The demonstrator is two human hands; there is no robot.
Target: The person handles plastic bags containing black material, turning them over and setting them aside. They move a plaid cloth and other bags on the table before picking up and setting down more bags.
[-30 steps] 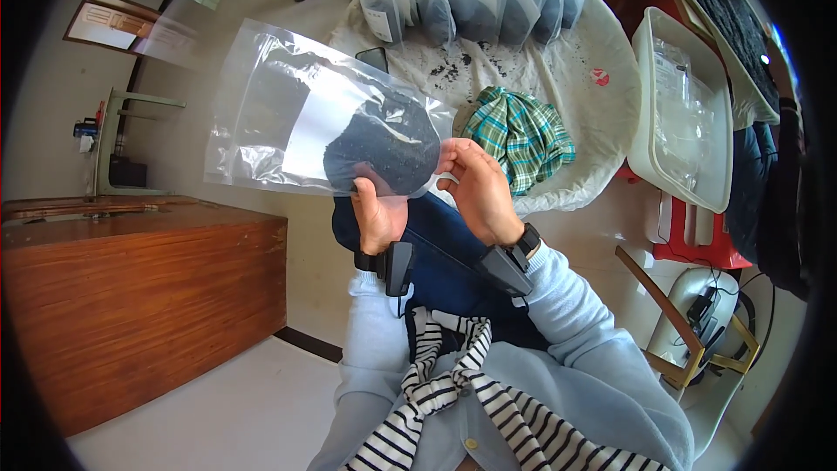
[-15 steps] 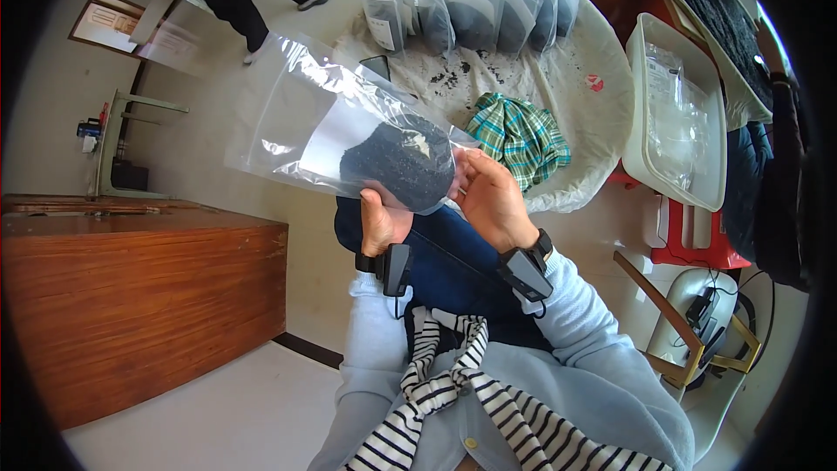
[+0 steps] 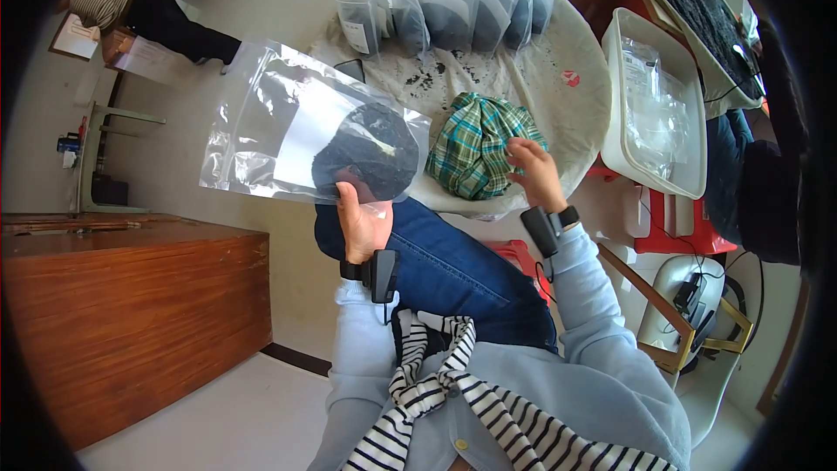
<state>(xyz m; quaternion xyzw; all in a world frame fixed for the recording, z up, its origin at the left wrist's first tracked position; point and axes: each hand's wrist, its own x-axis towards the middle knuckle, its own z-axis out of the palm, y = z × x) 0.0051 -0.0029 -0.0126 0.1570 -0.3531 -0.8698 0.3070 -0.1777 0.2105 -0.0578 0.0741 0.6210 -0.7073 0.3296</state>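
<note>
My left hand (image 3: 363, 225) grips the lower edge of a clear plastic bag (image 3: 253, 139), its thumb in front and its other fingers hidden behind. Dark loose material (image 3: 362, 157) fills the bag's right end, with a white label-like patch beside it. My right hand (image 3: 536, 173) is off the bag, fingers apart and slightly bent, above the right side of a crumpled green plaid cloth (image 3: 475, 144). Whether its fingertips touch the cloth I cannot tell. The cloth lies on a round table with a pale cover (image 3: 575, 113).
Several clear bags of dark material (image 3: 449, 22) stand at the table's back, with dark crumbs (image 3: 427, 74) before them. To the right, a white bin (image 3: 615, 105) holds clear bags above a red stool (image 3: 689, 231). A wooden cabinet (image 3: 148, 296) stands left; a person (image 3: 157, 13) bends far left.
My right hand has let go of the bag and moved right to the plaid cloth. My left hand keeps the bag, now slightly further left. The far person has moved left and bent over.
</note>
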